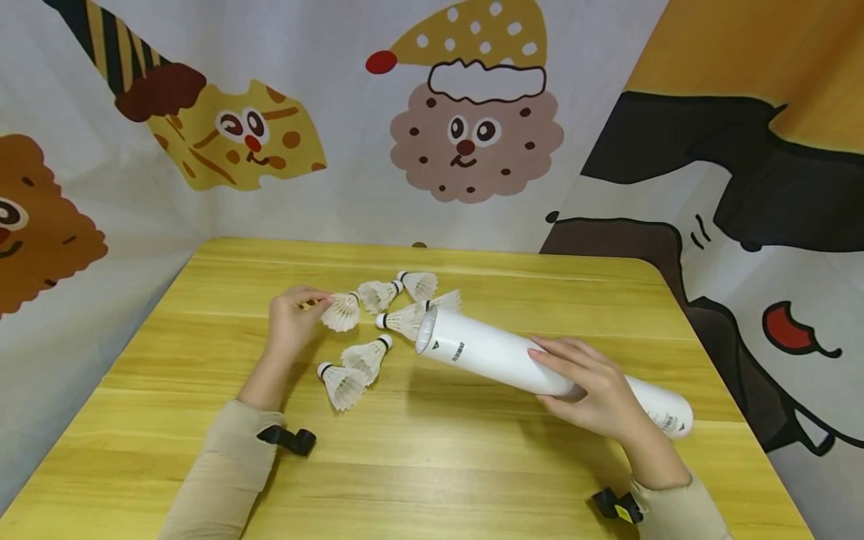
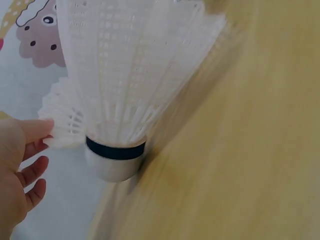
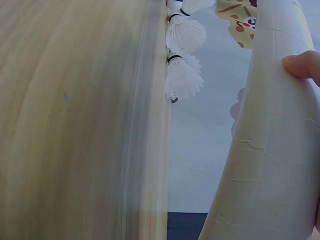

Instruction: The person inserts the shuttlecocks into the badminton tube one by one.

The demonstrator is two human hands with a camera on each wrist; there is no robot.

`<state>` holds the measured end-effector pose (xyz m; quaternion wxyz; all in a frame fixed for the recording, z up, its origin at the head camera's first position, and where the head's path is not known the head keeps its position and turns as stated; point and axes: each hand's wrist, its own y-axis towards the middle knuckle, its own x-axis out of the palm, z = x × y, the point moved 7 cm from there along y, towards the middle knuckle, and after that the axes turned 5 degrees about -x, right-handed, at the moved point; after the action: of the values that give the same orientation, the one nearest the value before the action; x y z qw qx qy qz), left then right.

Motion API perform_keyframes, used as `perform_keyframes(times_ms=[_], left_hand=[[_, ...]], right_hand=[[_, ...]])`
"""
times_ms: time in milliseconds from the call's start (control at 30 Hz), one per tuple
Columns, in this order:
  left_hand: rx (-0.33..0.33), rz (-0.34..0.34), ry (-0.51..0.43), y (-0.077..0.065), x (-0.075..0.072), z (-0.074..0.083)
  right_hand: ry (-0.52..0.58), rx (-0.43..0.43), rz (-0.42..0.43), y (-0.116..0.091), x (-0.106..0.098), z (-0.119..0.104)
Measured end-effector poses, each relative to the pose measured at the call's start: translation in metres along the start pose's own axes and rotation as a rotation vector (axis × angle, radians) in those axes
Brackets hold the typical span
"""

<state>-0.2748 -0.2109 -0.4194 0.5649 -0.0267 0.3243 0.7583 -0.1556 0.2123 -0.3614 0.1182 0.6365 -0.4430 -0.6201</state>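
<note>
My left hand pinches the skirt edge of a white shuttlecock at the left of the group. In the left wrist view its thumb and forefinger meet on that shuttlecock, partly hidden behind a nearer one with a dark band. My right hand grips a long white shuttlecock tube around its middle. The tube slants, its open mouth facing left toward the shuttlecocks and its other end lower right. A thumb presses on the tube in the right wrist view.
Two shuttlecocks lie behind. Others lie beside the tube's mouth, and two more lie nearer the front. All are on the wooden table. A cartoon-printed curtain hangs behind.
</note>
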Motion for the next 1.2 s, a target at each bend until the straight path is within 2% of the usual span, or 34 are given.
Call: perform_keyframes(times_ms=[200, 367, 467, 633, 800, 933, 1067, 1200], left_hand=[[-0.056, 0.013, -0.081, 0.002, -0.008, 0.01], [-0.08, -0.004, -0.14, 0.0, -0.015, 0.042], [-0.119, -0.024, -0.188, -0.002, -0.019, 0.063], [-0.192, -0.069, -0.269, -0.002, -0.019, 0.075], [-0.211, -0.131, -0.396, -0.003, -0.011, 0.072], [-0.183, -0.186, -0.51, -0.006, -0.003, 0.075], [-0.167, -0.238, -0.55, -0.012, 0.006, 0.085], [-0.186, -0.292, -0.564, -0.018, 0.016, 0.095]], right_hand=[[0.002, 0.006, 0.009, 0.0, 0.0, -0.001], [0.007, 0.003, 0.006, 0.0, 0.0, 0.0], [0.007, 0.005, 0.002, 0.0, 0.0, 0.0], [0.006, -0.005, 0.003, 0.0, -0.001, 0.0], [0.01, -0.008, 0.003, 0.0, -0.001, 0.0], [0.015, -0.017, 0.009, 0.0, -0.002, 0.0], [0.016, -0.028, 0.012, 0.0, -0.001, -0.001], [0.024, -0.039, 0.014, 0.001, -0.001, -0.002]])
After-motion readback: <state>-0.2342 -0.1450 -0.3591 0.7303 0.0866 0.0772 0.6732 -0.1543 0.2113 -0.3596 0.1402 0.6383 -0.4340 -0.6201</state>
